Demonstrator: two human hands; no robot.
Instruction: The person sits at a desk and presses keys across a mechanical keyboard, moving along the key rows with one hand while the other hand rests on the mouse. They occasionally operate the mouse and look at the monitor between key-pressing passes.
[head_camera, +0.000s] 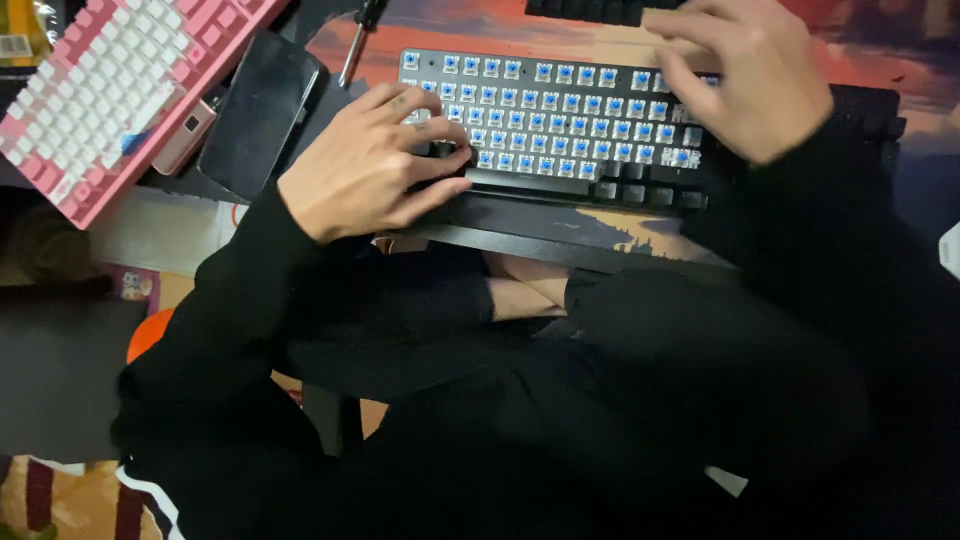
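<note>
A pink keyboard (120, 90), dark phone (262, 112) and screwdriver (358, 40) lie left.

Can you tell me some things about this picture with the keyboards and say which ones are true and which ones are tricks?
1. The black keyboard has most keycaps off, showing blue switches. True.
2. The left hand rests on the pink keyboard. False: it rests on the black keyboard's left end.
3. A dark phone lies between the two keyboards. True.
4. The right hand holds the screwdriver. False: the screwdriver lies alone on the desk; the right hand is over the black keyboard's right side.
5. The pink keyboard has white keys in its middle. True.
</note>
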